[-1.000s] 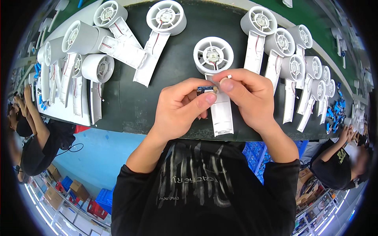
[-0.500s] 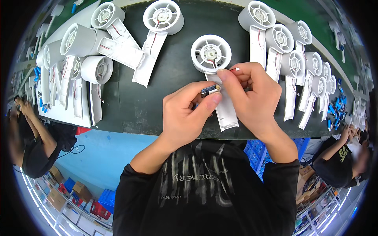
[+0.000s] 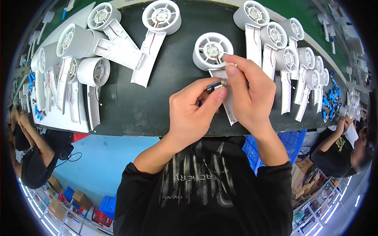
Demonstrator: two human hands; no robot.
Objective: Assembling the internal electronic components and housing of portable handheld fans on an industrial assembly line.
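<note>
Since the earlier frame, your left hand [image 3: 191, 112] has shifted slightly right; mid-frame, its thumb and curled fingers pinch a small dark-blue rectangular circuit board [image 3: 214, 85]. Above it sits a round white plastic fan housing [image 3: 213, 51]. Your right hand [image 3: 254, 94], fingertips nearly together, pinches a tiny white connector [image 3: 236, 65].

The left hand [image 3: 192, 112] pinches a circuit board [image 3: 214, 85].

A single fisheye camera looks steeply down from the wearer's head above the fingers [image 3: 246, 67], near enough that they sit large around the middle of its view. It takes in the dark workbench [image 3: 155, 104] beyond the fingers and the black shirt [image 3: 212, 215] on their near side (straight edges bow into curves).
</note>
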